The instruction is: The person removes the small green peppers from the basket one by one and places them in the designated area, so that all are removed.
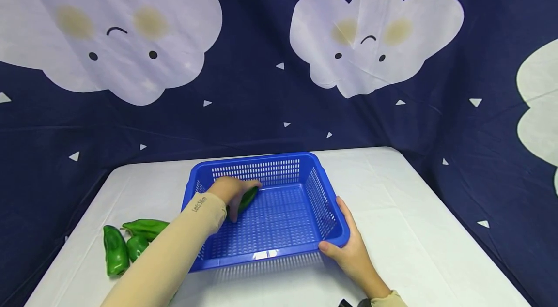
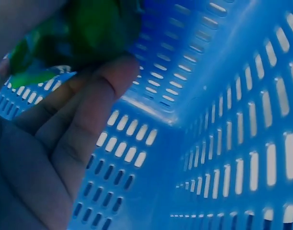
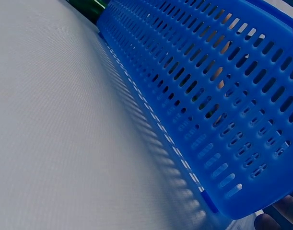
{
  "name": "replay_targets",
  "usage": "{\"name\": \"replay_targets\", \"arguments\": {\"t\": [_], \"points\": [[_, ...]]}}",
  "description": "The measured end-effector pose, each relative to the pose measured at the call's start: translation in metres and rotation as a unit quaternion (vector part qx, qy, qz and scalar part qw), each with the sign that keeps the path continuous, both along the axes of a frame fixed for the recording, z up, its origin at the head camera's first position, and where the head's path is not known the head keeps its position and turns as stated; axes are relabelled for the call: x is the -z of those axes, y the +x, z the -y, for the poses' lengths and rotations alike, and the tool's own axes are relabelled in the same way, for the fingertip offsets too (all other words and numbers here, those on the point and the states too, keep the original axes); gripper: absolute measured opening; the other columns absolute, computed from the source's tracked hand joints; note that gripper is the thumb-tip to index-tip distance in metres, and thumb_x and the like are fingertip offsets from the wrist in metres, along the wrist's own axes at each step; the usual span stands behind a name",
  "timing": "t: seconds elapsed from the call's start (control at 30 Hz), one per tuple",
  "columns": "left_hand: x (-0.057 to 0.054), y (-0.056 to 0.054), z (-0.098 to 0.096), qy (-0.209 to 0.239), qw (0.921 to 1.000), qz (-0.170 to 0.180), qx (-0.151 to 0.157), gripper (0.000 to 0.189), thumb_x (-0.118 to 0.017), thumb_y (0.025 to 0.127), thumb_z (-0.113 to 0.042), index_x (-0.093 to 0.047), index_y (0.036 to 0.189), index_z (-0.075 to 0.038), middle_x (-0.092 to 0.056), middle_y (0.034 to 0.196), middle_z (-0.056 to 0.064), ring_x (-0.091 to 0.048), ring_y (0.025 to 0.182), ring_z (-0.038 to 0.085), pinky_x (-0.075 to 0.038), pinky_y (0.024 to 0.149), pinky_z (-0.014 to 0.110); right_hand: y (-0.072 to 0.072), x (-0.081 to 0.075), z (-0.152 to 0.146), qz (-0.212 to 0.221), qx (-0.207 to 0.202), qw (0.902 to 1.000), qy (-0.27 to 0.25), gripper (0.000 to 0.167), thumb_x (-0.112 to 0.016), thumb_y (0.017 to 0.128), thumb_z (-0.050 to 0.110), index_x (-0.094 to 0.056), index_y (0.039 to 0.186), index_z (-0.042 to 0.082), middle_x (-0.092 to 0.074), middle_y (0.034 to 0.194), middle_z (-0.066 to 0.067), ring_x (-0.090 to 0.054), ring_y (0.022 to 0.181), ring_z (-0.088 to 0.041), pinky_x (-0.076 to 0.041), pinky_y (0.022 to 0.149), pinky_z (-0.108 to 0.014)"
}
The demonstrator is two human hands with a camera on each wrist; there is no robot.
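My left hand (image 1: 230,191) reaches over the left side into a blue plastic basket (image 1: 324,174) and holds a dark green pepper (image 1: 249,197) low inside it. In the left wrist view, the fingers (image 2: 91,120) curl under the glossy pepper (image 2: 96,36), beside slotted basket walls. My right hand (image 1: 354,253) grips the basket's rim at the near right corner, thumb at the front and fingers along the right side. Only dark fingertips (image 3: 283,213) show at the corner in the right wrist view. The left forearm hides part of the basket's left wall.
Several more green peppers (image 1: 116,251) lie on the white-covered table (image 1: 392,200), left of the basket and partly behind the left sleeve (image 1: 161,253). A dark blue curtain with printed clouds (image 1: 253,55) hangs behind the table.
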State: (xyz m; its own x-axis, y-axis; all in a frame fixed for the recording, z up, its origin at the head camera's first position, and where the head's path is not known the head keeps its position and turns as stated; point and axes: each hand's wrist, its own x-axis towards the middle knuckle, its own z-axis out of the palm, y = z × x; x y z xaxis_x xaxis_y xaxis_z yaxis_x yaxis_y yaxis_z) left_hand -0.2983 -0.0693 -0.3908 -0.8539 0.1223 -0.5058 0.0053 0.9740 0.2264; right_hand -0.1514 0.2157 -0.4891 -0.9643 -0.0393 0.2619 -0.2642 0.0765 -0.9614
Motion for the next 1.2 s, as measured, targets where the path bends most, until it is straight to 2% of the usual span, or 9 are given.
{"name": "replay_targets", "arguments": {"t": [0.03,0.13,0.2,0.27,0.37,0.63,0.93,1.2], "points": [[-0.002,0.000,0.002,-0.012,0.9995,-0.003,0.030,0.117,-0.092,0.059,0.003,-0.035,0.143,-0.055,-0.050,0.122,0.017,-0.058,0.101,0.031,-0.060,0.064,0.045,0.000,0.000,0.000,0.000,-0.001,1.0000,-0.001,0.109,-0.081,0.076,0.003,-0.014,0.160,0.025,-0.017,0.163,-0.018,-0.049,0.131,-0.016,-0.049,0.100,-0.023],[0.001,-0.005,0.008,-0.023,0.9958,-0.003,0.089,0.112,-0.097,0.057,-0.013,-0.036,0.143,-0.053,-0.047,0.126,0.014,-0.052,0.110,0.031,-0.058,0.082,0.049,-0.001,-0.001,0.001,0.000,-0.007,1.0000,-0.007,0.109,-0.081,0.077,0.002,-0.013,0.160,0.025,-0.016,0.163,-0.019,-0.049,0.131,-0.018,-0.049,0.100,-0.024],[0.002,-0.006,0.010,-0.013,0.9947,0.011,0.102,0.111,-0.097,0.058,-0.022,-0.034,0.144,-0.051,-0.045,0.127,0.013,-0.050,0.112,0.031,-0.054,0.091,0.051,-0.001,-0.001,0.002,0.001,-0.007,0.9999,-0.008,0.109,-0.081,0.077,0.003,-0.013,0.160,0.025,-0.016,0.163,-0.018,-0.049,0.131,-0.018,-0.049,0.100,-0.024],[0.004,-0.007,0.011,-0.002,0.9940,0.026,0.106,0.111,-0.097,0.059,-0.027,-0.031,0.146,-0.049,-0.043,0.128,0.013,-0.048,0.113,0.030,-0.051,0.097,0.052,-0.001,-0.001,0.002,0.001,-0.009,0.9999,-0.009,0.109,-0.080,0.077,0.003,-0.013,0.160,0.025,-0.016,0.163,-0.018,-0.049,0.131,-0.019,-0.049,0.100,-0.024],[0.006,-0.005,0.011,0.007,0.9942,0.030,0.103,0.112,-0.097,0.059,-0.029,-0.030,0.146,-0.048,-0.043,0.126,0.012,-0.048,0.111,0.030,-0.051,0.096,0.050,-0.001,-0.001,0.003,0.000,-0.008,0.9999,-0.007,0.109,-0.080,0.077,0.003,-0.013,0.160,0.024,-0.017,0.163,-0.018,-0.049,0.131,-0.017,-0.049,0.100,-0.024],[0.013,-0.002,0.009,0.018,0.9953,0.014,0.094,0.110,-0.097,0.058,-0.035,-0.032,0.145,-0.048,-0.048,0.123,0.011,-0.052,0.107,0.030,-0.051,0.093,0.051,-0.001,-0.001,0.002,-0.007,-0.005,1.0000,0.003,0.109,-0.080,0.076,0.002,-0.013,0.160,0.023,-0.018,0.163,-0.020,-0.050,0.131,-0.014,-0.049,0.100,-0.023],[0.024,-0.003,0.008,0.038,0.9938,0.008,0.104,0.105,-0.093,0.064,-0.037,-0.029,0.146,-0.046,-0.053,0.118,0.010,-0.055,0.103,0.029,-0.051,0.094,0.051,0.000,0.000,0.001,-0.006,0.004,0.9998,0.016,0.110,-0.080,0.076,0.002,-0.014,0.160,0.027,-0.021,0.162,-0.020,-0.050,0.130,-0.013,-0.048,0.100,-0.021],[0.027,-0.003,0.006,0.059,0.9919,0.002,0.112,0.105,-0.092,0.065,-0.040,-0.027,0.148,-0.041,-0.056,0.113,0.009,-0.057,0.103,0.027,-0.049,0.098,0.051,0.001,-0.001,0.000,-0.003,0.005,0.9999,0.014,0.109,-0.081,0.077,0.003,-0.013,0.160,0.024,-0.023,0.161,-0.021,-0.052,0.129,-0.012,-0.049,0.099,-0.021]]}}
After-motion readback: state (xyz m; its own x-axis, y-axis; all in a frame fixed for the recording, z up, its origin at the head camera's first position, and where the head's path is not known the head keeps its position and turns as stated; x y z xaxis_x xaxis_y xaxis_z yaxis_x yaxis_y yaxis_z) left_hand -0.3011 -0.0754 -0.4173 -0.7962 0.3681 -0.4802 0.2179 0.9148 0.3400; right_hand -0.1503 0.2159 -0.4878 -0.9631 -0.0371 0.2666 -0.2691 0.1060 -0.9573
